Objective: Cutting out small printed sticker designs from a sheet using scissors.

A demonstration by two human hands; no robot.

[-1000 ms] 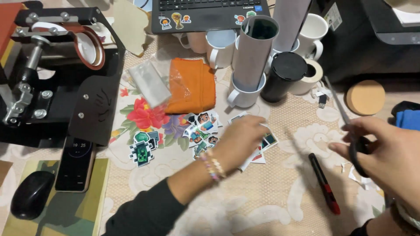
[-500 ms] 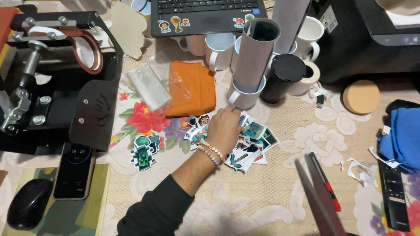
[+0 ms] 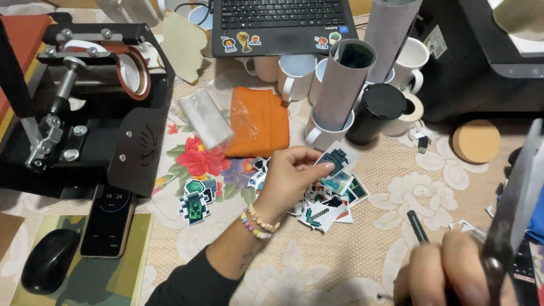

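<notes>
My left hand (image 3: 289, 178) pinches a cut-out sticker (image 3: 337, 158) with a dark blocky figure, lifted just above a pile of similar stickers (image 3: 328, 201) on the lace tablecloth. A beaded bracelet circles that wrist. My right hand (image 3: 447, 272) at the bottom right grips a pair of scissors (image 3: 513, 209), whose blades point up toward the right edge. A black pen (image 3: 417, 225) lies just beyond that hand. Two green blocky stickers (image 3: 195, 204) lie apart on the left.
A black mug press (image 3: 85, 107) fills the left. A phone (image 3: 107, 221) and a mouse (image 3: 48, 260) lie below it. A folded orange cloth (image 3: 258, 122), several white mugs (image 3: 297, 73), grey tubes (image 3: 345, 85), a laptop (image 3: 280, 22) and a cork coaster (image 3: 476, 141) stand behind.
My left hand has picked one sticker off the pile and raised it. My right hand has come back into view at the bottom right with the scissors upright.
</notes>
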